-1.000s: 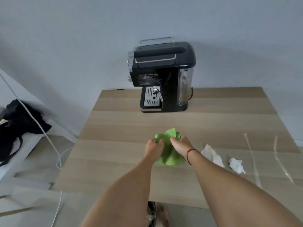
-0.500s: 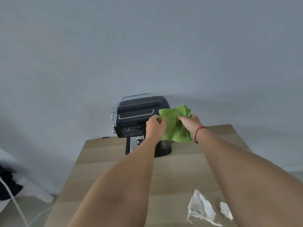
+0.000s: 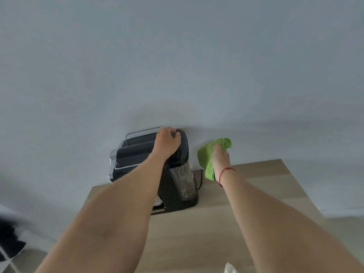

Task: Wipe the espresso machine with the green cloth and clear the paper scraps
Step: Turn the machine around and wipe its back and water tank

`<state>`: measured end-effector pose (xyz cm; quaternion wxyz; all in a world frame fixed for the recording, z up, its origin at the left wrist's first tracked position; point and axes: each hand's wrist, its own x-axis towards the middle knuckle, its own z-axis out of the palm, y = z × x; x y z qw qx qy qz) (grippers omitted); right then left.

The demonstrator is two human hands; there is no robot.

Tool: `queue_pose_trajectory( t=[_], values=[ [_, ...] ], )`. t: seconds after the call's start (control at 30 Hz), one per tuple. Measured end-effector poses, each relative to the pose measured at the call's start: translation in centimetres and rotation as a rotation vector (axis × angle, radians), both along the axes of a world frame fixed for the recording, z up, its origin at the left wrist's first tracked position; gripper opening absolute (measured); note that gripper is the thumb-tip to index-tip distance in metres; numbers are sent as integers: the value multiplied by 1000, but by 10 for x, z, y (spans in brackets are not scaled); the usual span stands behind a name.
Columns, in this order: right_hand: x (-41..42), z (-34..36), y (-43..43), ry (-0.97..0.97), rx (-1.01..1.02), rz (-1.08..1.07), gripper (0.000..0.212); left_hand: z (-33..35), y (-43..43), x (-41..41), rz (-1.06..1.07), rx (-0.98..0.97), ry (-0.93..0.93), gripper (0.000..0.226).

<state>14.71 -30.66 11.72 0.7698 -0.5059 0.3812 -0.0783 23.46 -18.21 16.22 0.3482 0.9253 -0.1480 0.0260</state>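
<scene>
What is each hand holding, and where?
Right hand grips the green cloth at its bunched upper end; left hand rests atop the espresso machine, grip unclear.

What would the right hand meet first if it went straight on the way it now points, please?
Probably the wall: the right hand, gripping the cloth, points right of the machine, though depth is unclear.

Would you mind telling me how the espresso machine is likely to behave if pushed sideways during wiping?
The espresso machine stands tall on a small base, so a high push would probably tip it rather than slide it; the left hand gripping its top likely steadies it. Its shell looks rigid. The clear water tank may be a looser part.
</scene>
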Motion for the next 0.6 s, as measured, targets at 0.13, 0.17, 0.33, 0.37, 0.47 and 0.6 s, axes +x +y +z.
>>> queue_pose_trajectory(
  t=[0.13,0.17,0.33,0.37,0.47,0.6],
  values=[
    [8,-18,28,-46,254,130,69,-20,-9,17,74,155,36,27],
    [10,-22,32,-96,308,104,67,-21,-11,20,110,195,15,24],
    [18,-41,25,-135,349,31,50,-27,-25,28,227,321,-40,34],
    [20,-41,26,-106,304,40,48,-32,-28,28,232,337,-63,35],
    [32,-40,37,-107,208,59,30,-42,-32,26,253,352,-139,35],
    [44,-36,51,-117,182,37,33,-44,-32,28,277,373,-139,36]
  ],
)
